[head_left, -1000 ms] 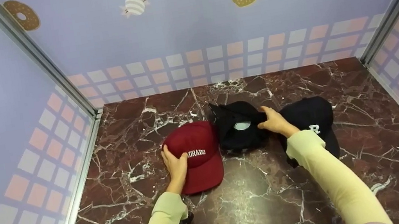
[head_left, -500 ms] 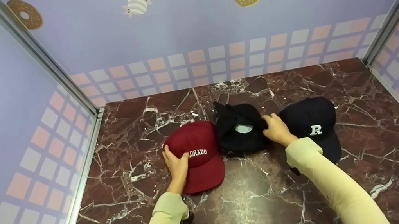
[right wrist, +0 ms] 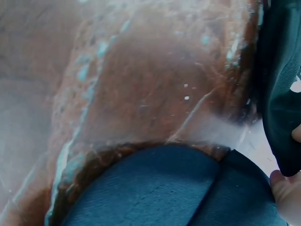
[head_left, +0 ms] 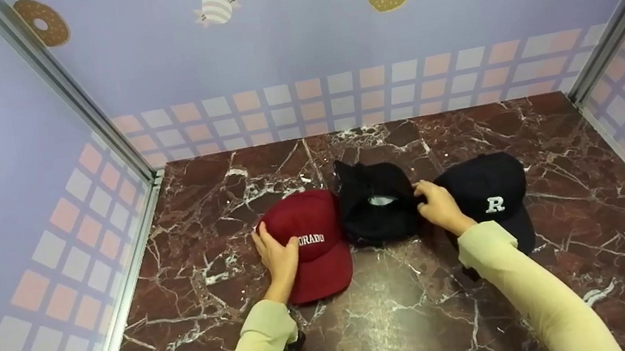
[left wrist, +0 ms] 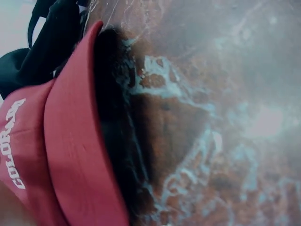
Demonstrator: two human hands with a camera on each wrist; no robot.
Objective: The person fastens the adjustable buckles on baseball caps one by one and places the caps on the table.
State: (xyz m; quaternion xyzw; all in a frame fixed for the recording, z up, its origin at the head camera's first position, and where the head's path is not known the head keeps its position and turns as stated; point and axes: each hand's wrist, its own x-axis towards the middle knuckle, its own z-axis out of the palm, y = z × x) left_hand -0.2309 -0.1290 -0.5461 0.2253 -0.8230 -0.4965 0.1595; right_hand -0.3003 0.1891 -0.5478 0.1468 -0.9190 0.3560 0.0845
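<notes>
In the head view, my left hand (head_left: 279, 261) grips the left side of a red baseball cap (head_left: 321, 273), thumb on its front and fingers round the crown. The cap stands on its brim, which points toward me, and my thumb covers part of its white lettering. Close on its right lies a black cap (head_left: 369, 226) with its back opening toward me. My right hand (head_left: 444, 208) pinches that cap's right edge; in the right wrist view, thumb (right wrist: 284, 190) and finger lie on either side of the black fabric (right wrist: 282, 127).
A dark cap with a white R (head_left: 484, 181) sits to the right, partly behind my right wrist. All three caps rest on a dark red marble-patterned surface (head_left: 206, 334). Lilac printed panels (head_left: 292, 36) with metal corner strips enclose it at the back and both sides.
My right hand has come slightly nearer and to the right, and the middle black cap has shifted a little toward me. My left hand stays on the red cap, its thumb slightly farther over the lettering.
</notes>
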